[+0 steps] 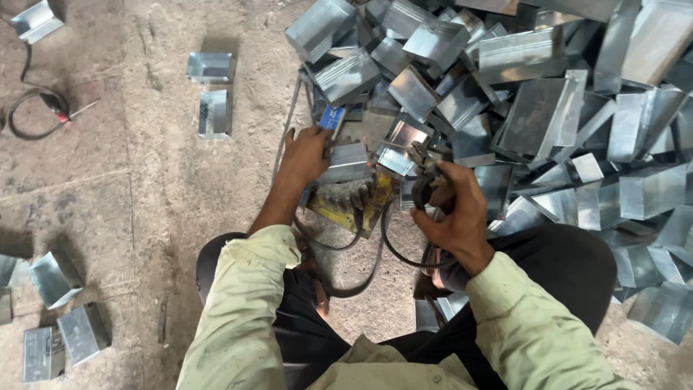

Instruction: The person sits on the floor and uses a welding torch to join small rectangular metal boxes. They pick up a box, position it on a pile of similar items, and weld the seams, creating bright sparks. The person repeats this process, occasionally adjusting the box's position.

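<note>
My left hand (304,154) grips a bent sheet-metal box piece (345,162) and holds it down on a yellow toothed block (354,202) on the floor. My right hand (453,209) is closed around a dark welding electrode holder (426,180), whose thin rod points left toward the metal piece. A black cable (393,253) loops from the holder down between my knees. I am squatting, pale green sleeves in view.
A big heap of shiny sheet-metal box pieces (534,108) fills the right and top. Two pieces (213,90) lie apart on the concrete floor at upper left, several more (58,318) at lower left. A coiled black cable (32,115) lies at far left.
</note>
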